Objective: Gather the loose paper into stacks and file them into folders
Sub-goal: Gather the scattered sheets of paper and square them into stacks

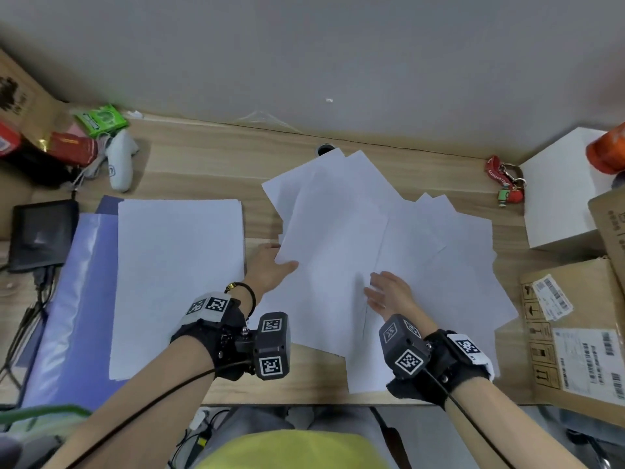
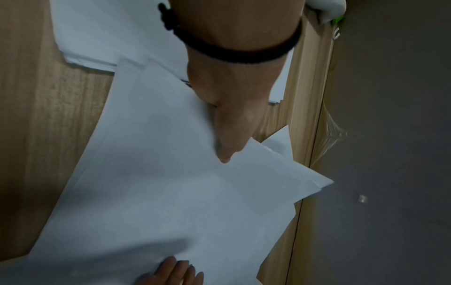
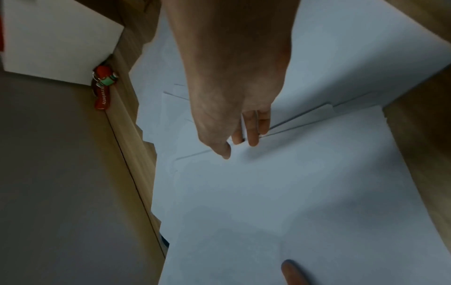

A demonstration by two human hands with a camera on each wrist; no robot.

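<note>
Several loose white sheets [image 1: 422, 238] lie fanned across the middle and right of the wooden desk [image 1: 203, 164]. My left hand [image 1: 274, 265] pinches the left corner of the top sheet [image 1: 331, 238], thumb over it and fingers hidden beneath; the left wrist view shows that thumb [image 2: 224, 150] on the sheet [image 2: 171, 192]. My right hand [image 1: 385, 292] rests with straight fingers on the sheets, and in the right wrist view its fingertips [image 3: 252, 138] touch a paper edge. A squared stack of paper [image 1: 179, 282] lies at the left on a lavender folder [image 1: 74, 299].
A white box [image 1: 561, 191] and cardboard boxes [image 1: 575, 333] line the right edge, with a red key ring [image 1: 504, 184] beside them. At the back left are a white controller [image 1: 120, 164], a green packet [image 1: 101, 120] and a black device [image 1: 42, 231]. The wall runs behind the desk.
</note>
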